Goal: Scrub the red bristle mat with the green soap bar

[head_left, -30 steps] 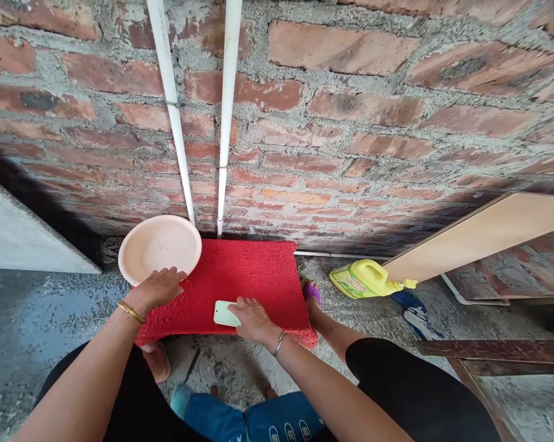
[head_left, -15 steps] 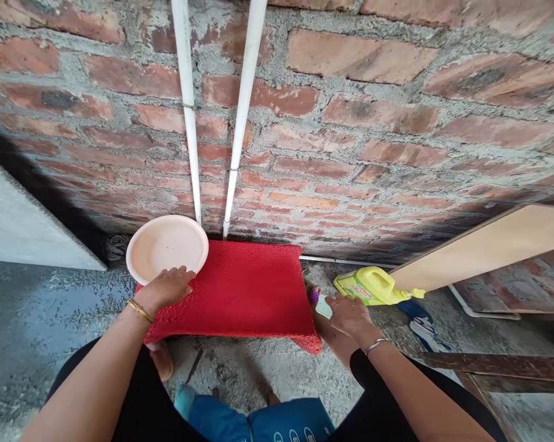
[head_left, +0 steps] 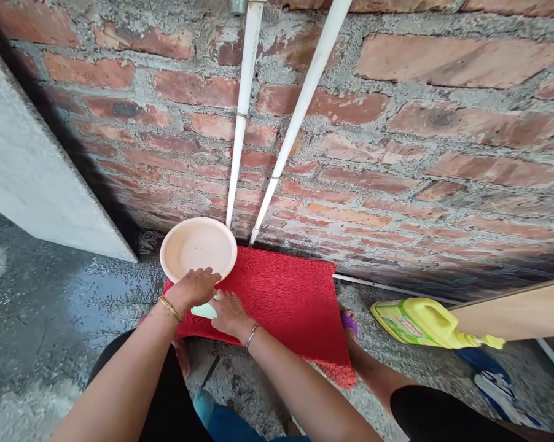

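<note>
A red textured mat (head_left: 286, 301) lies spread over a low support that it mostly hides. On its far left corner stands a round pale pink basin (head_left: 198, 245), its bottom bare apart from small dark specks. My left hand (head_left: 196, 290) rests at the basin's near rim, palm down with fingers stretched out; what lies beneath the palm is hidden. Close beside it, my right hand (head_left: 231, 314) grips a pale green scrubbing brush (head_left: 204, 309) against the mat's left part. The brush's underside is out of sight.
A yellow detergent bottle (head_left: 415, 322) lies right of the mat, near a blue-and-white slipper (head_left: 498, 387). Two white pipes (head_left: 240, 135) run down the brick wall (head_left: 373, 178) behind. A pale slab (head_left: 46, 166) leans at left above wet concrete floor (head_left: 106, 294).
My right hand has carried the brush leftward from the mat's right edge to beside my left hand. My left hand stays by the basin rim. The view has shifted left.
</note>
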`<state>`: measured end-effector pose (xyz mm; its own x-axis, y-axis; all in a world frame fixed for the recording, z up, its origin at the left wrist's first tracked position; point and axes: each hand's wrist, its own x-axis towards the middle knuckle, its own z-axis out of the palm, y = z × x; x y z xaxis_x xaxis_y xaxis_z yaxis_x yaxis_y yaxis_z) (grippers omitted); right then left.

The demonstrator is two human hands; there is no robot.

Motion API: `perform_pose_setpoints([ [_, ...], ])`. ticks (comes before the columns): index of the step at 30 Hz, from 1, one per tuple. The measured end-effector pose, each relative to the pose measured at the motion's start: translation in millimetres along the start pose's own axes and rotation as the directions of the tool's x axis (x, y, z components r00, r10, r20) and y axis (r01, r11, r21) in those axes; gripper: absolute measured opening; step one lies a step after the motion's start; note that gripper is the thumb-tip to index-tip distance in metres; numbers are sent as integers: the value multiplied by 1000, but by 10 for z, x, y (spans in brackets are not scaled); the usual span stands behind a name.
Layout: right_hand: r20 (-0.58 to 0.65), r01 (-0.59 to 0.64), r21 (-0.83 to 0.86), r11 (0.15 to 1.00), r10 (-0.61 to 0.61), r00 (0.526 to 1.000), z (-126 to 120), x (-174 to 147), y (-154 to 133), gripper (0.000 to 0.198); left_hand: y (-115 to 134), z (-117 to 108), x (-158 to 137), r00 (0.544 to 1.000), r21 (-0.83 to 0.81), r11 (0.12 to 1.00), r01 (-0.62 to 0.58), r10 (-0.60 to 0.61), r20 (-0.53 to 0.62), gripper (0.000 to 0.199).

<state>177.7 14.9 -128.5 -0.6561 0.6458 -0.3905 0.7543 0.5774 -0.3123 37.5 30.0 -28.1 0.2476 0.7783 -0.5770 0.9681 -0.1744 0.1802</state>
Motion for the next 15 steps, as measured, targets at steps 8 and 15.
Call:
perform_pose_setpoints([
  [8, 61, -292, 12, 956, 290, 955, -136, -662, 1138, 57, -22, -4, -83, 1000, 15, 1000, 12, -12, -14, 42],
  [15, -25, -691, -12, 723, 690, 723, -250, -1797, 2405, 48, 61, -13, -25, 1000, 20, 1000, -12, 12, -3, 45],
])
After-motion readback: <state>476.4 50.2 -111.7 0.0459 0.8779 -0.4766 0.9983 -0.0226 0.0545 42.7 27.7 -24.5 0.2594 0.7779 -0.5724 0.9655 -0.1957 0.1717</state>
